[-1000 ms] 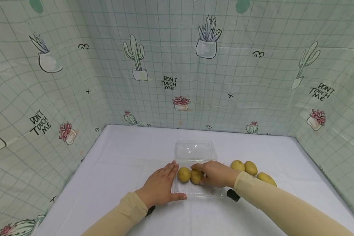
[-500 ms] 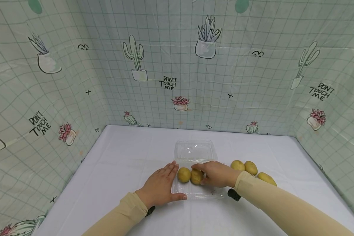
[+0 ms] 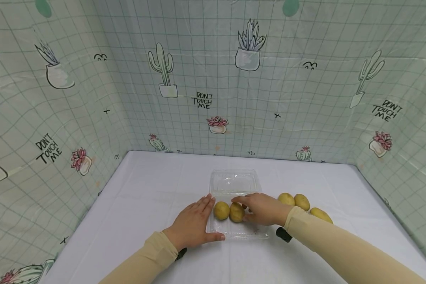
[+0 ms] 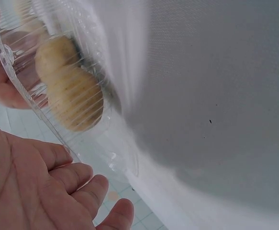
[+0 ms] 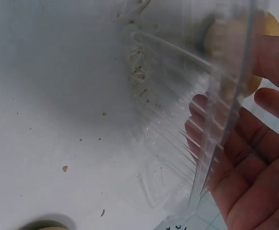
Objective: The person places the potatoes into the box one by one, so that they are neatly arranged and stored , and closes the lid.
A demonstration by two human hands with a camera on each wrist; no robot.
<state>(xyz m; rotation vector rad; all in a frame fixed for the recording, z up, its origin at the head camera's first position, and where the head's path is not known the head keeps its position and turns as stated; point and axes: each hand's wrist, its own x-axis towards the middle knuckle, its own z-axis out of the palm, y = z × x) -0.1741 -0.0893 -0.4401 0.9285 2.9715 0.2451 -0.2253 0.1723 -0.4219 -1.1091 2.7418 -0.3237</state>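
White table — clear plastic box | left hand outstretched at box's left edge | right hand at box's right potato — cannot tell if gripping

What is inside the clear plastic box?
Two potatoes lie side by side in the box. In the head view, the right hand covers part of it; what is directly under that hand is hidden there.

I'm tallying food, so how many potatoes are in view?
5. Two potatoes sit side by side in the clear container; to its right on the table, two more lie close together and one farther right. The right sleeve may hide others.
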